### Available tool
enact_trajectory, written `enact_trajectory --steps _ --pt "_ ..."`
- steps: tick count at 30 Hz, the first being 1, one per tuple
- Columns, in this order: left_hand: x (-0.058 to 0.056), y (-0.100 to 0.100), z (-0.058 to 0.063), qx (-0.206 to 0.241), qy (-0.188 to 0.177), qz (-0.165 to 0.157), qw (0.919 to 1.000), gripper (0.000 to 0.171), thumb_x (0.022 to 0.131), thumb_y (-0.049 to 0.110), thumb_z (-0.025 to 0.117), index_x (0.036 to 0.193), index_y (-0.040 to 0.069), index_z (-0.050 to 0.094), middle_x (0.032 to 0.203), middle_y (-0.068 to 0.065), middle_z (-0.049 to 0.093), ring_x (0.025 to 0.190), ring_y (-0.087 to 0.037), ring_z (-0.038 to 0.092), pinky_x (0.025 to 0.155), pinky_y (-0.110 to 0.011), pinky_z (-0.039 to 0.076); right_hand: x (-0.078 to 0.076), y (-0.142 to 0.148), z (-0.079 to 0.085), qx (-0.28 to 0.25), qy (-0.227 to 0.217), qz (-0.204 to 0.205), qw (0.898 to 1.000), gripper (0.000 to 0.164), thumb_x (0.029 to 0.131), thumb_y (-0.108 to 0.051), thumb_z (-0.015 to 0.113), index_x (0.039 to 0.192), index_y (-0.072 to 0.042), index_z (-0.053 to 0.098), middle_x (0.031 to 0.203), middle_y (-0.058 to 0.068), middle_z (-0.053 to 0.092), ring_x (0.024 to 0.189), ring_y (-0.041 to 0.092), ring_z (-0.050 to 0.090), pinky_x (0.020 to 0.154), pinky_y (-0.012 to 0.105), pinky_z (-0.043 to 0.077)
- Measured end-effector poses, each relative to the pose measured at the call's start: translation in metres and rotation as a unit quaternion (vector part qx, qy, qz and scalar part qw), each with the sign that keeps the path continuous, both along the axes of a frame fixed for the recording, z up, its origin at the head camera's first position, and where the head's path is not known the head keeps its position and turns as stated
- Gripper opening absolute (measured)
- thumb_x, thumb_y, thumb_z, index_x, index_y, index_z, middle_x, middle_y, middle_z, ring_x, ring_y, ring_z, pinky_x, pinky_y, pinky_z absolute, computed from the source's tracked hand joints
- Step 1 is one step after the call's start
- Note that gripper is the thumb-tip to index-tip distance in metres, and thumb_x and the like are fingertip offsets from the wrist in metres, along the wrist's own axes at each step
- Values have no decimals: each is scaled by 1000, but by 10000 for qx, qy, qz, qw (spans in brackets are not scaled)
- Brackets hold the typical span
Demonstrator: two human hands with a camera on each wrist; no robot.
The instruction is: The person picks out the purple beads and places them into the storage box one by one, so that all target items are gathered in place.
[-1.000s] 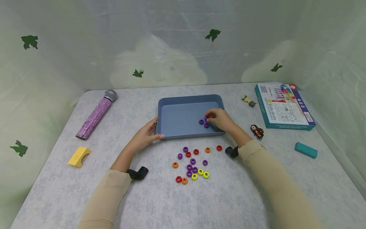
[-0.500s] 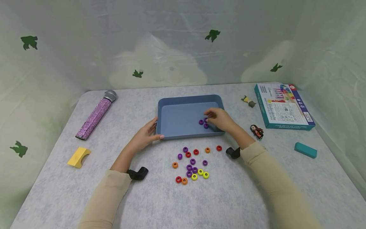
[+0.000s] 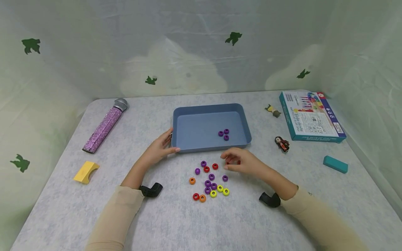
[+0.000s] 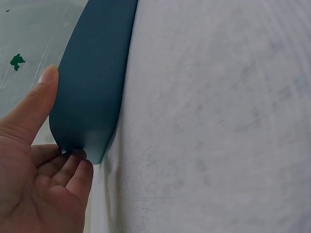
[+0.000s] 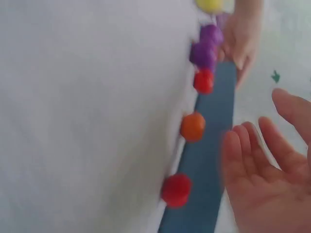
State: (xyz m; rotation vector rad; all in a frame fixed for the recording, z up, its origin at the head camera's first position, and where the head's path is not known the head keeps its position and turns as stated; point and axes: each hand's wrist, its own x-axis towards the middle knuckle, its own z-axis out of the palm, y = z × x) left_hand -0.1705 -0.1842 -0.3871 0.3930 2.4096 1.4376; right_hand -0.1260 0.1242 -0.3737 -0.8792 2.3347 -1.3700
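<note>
A blue-grey tray (image 3: 201,134) lies mid-table with three purple beads (image 3: 226,137) inside near its right end. The left hand (image 3: 161,146) holds the tray's near left corner; in the left wrist view its thumb lies at the rim and its fingers curl in at the corner. Just in front of the tray, the right hand (image 3: 243,162) hovers over the loose beads with bent, spread fingers and nothing between them. The right wrist view shows a red bead (image 5: 176,190) and an orange bead (image 5: 193,127) near that hand; in the head view it mostly covers them.
Several purple, red, orange and yellow beads (image 3: 226,192) lie scattered before the tray. A glittery microphone (image 3: 105,127) and yellow arch block (image 3: 86,172) are at left. At right are a box (image 3: 312,116), two small figures (image 3: 282,144) and a teal block (image 3: 335,164).
The right hand has let go of a purple bead in the tray, then moved out over the front rim to the loose beads. The left hand has stayed at the tray corner.
</note>
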Motion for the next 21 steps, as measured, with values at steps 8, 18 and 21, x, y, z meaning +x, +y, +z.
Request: enact_trajectory --steps 8,18,21 --pt "-10 -7 -18 -50 -48 1 10000 87 71 31 63 134 17 6 137 -5 5 122 -21 14 99 -33 20 9 6 -43 607 -155 541 9966 25 74 -12 62 98 -12 56 92 -4 55 83 10 50 72 23 45" --pt "-13 -10 -25 -114 35 -10 9999 89 69 37 63 134 19 6 137 -3 6 122 -19 15 99 -31 20 4 6 -42 731 63 441 9963 17 76 -11 60 92 -14 60 86 -8 55 75 5 50 65 20 45" --pt "-9 -6 -16 -46 -32 -7 10000 86 71 31 63 134 15 6 137 -6 5 122 -21 14 99 -33 19 -6 7 -32 486 66 130 9987 19 75 -10 60 94 -9 60 85 -6 55 75 7 51 64 22 46"
